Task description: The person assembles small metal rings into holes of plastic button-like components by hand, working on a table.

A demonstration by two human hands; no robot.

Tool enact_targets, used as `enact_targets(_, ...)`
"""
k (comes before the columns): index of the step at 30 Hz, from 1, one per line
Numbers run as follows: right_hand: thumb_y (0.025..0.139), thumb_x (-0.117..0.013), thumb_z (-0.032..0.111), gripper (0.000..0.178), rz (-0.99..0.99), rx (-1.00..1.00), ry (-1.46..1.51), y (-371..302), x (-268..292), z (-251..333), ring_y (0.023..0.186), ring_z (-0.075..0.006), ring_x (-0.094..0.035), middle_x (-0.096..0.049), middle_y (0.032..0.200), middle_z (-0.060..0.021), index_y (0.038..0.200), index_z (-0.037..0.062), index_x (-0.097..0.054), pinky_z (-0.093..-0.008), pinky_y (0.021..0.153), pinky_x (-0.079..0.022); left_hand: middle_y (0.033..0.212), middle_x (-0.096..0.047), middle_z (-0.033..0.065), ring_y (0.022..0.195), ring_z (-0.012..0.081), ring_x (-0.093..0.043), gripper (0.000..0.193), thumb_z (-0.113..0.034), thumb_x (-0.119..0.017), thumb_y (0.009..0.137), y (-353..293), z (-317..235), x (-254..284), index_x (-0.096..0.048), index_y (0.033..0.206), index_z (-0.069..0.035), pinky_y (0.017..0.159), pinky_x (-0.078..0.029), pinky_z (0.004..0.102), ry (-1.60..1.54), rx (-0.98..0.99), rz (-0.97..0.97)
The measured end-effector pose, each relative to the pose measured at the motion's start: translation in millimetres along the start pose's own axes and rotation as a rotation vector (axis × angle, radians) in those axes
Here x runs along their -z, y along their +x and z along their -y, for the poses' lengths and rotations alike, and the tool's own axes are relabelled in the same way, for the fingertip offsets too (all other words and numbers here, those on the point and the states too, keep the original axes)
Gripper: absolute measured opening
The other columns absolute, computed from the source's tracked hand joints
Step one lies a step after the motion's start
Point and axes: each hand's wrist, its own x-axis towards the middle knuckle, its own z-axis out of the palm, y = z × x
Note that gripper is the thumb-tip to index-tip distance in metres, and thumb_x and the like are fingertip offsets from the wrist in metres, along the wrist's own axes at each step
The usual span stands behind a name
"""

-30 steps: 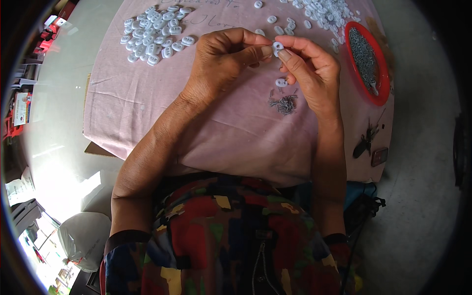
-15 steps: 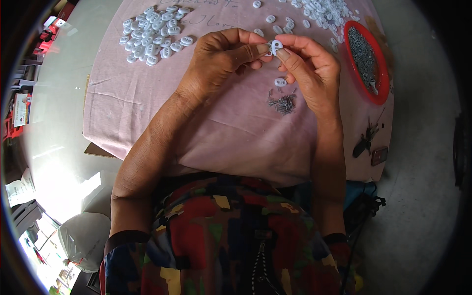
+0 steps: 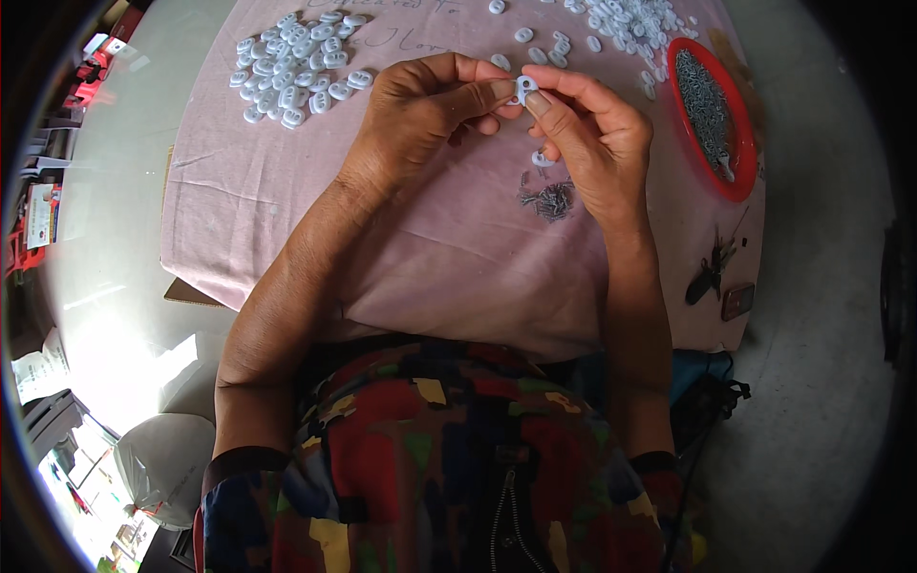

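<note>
My left hand (image 3: 425, 110) and my right hand (image 3: 602, 138) meet above the far middle of the table. Pinched between both thumbs and forefingers is a small white plastic piece with round holes (image 3: 525, 87); the fingertips cover part of it. Just under my right fingers another white two-hole piece (image 3: 542, 159) is partly hidden. Close by on the cloth lies a little heap of thin grey metal bits (image 3: 551, 201), perhaps springs. A pile of white oval two-hole pieces (image 3: 291, 67) spreads to the left of my left hand.
Pink cloth (image 3: 430, 258) covers the table. At the right edge stands a red oval tray (image 3: 745, 172) full of small grey metal parts (image 3: 705, 105). Smaller white pieces (image 3: 630, 27) are heaped at the far right. Dark keys (image 3: 707, 277) and a small dark box (image 3: 737, 302) lie near right.
Both hands have shifted slightly left with the white piece still pinched between them. My right hand now covers more of the loose piece beneath it.
</note>
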Motion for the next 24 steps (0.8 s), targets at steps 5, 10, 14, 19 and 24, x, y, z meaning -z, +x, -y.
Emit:
enact_targets(5, 0.091, -0.065, 0.007, 0.023, 0.000, 0.002, 0.026, 0.5, 0.5, 3.4, 0.067, -0.0040, -0.056, -0.067, 0.084, -0.0015, 0.114, 0.0020, -0.068, -0.0161, 0.056, -0.044, 0.086, -0.072, 0.0039, 0.070, 0.0059, -0.062, 0.018, -0.017, -0.069, 0.090, -0.9, -4.8, 0.4, -0.068, 0.102, -0.004, 0.062, -0.044, 0.0200, -0.024, 0.027, 0.010)
enact_targets(10, 0.091, -0.065, 0.007, 0.024, 0.003, 0.022, 0.032, -0.6, -1.6, 4.0, 0.067, -0.0040, -0.056, -0.067, 0.086, -0.0023, 0.115, 0.0021, -0.068, -0.0162, 0.056, -0.045, 0.087, -0.072, 0.0034, 0.073, 0.0059, -0.062, 0.018, -0.016, -0.069, 0.090, -0.3, -2.5, 1.2, -0.068, 0.102, -0.004, 0.063, -0.044, 0.0204, -0.021, 0.001, 0.001)
enact_targets(14, 0.091, -0.066, 0.006, 0.026, 0.005, 0.060, 0.051, -1.0, -0.5, 5.5, 0.068, -0.0036, -0.057, -0.069, 0.089, -0.0036, 0.116, 0.0016, -0.067, -0.0160, 0.057, -0.045, 0.087, -0.072, 0.0029, 0.074, 0.0059, -0.061, 0.016, -0.015, -0.067, 0.090, -1.6, -4.1, 0.5, -0.067, 0.102, -0.005, 0.064, -0.044, 0.0207, -0.034, -0.008, 0.013)
enact_targets(19, 0.090, -0.067, 0.005, 0.026, 0.009, 0.099, 0.066, -1.0, -0.8, 5.2, 0.068, -0.0030, -0.057, -0.069, 0.089, -0.0035, 0.116, 0.0008, -0.066, -0.0160, 0.057, -0.045, 0.087, -0.072, 0.0024, 0.075, 0.0058, -0.061, 0.013, -0.013, -0.065, 0.092, -1.6, -3.1, -0.1, -0.067, 0.101, -0.005, 0.065, -0.045, 0.0211, 0.004, -0.079, 0.018)
enact_targets(24, 0.090, -0.067, 0.007, 0.025, -0.014, 0.109, 0.060, -0.8, -0.8, 5.9, 0.069, -0.0030, -0.058, -0.069, 0.087, -0.0033, 0.114, 0.0011, -0.067, -0.0160, 0.057, -0.045, 0.087, -0.072, 0.0028, 0.075, 0.0057, -0.062, 0.013, -0.013, -0.065, 0.092, -2.3, -2.8, -1.3, -0.067, 0.101, -0.004, 0.065, -0.045, 0.0208, -0.008, -0.096, 0.018)
